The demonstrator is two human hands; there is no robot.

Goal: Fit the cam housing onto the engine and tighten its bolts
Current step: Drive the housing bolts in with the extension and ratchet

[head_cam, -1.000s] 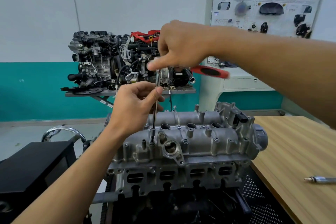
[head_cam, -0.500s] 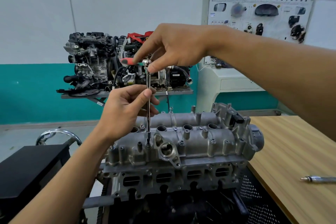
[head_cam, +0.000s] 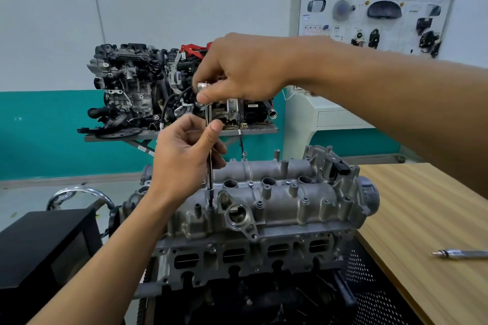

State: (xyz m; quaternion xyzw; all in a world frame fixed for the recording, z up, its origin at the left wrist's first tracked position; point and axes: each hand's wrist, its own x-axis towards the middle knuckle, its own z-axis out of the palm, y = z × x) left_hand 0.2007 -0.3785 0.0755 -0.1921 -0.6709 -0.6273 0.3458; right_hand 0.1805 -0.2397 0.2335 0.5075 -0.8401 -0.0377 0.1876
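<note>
Grey cast cam housing [head_cam: 277, 192] sits on the engine [head_cam: 245, 256] before you, your right hand [head_cam: 237, 71] curled around the ratchet head [head_cam: 203, 86] atop an upright extension bar [head_cam: 210, 179], your left hand [head_cam: 182, 158] pinching that bar's shaft, its tip seated on a near-left bolt [head_cam: 210, 209].

Left hand [head_cam: 184, 158], right hand [head_cam: 243, 71] crowd the extension bar [head_cam: 210, 182] — cam housing's [head_cam: 285, 200] right end open.
</note>
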